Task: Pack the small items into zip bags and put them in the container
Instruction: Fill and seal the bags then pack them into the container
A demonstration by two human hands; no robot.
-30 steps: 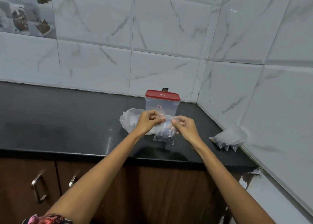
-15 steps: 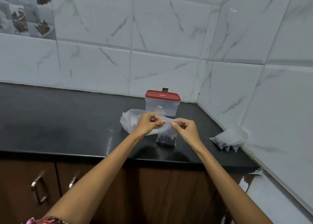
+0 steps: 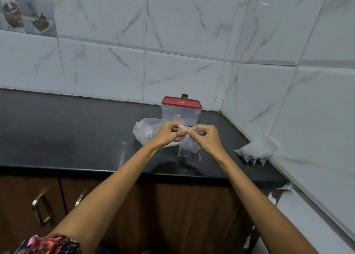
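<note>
A small clear zip bag point(image 3: 189, 149) with dark small items at its bottom hangs just above the black counter point(image 3: 76, 134). My left hand point(image 3: 169, 133) and my right hand point(image 3: 206, 137) both pinch its top strip, fingertips touching near the middle. Right behind the hands stands a clear plastic container point(image 3: 181, 115) with a red lid on top. A larger translucent bag point(image 3: 147, 131) lies on the counter left of the zip bag, partly hidden by my left hand.
A pile of filled zip bags point(image 3: 256, 151) lies against the right wall. Tiled walls meet in a corner behind the container. Brown cabinet doors with metal handles point(image 3: 40, 209) are below the counter's front edge.
My hands have drawn closer together along the zip bag's top strip. The bag hangs straighter than before.
</note>
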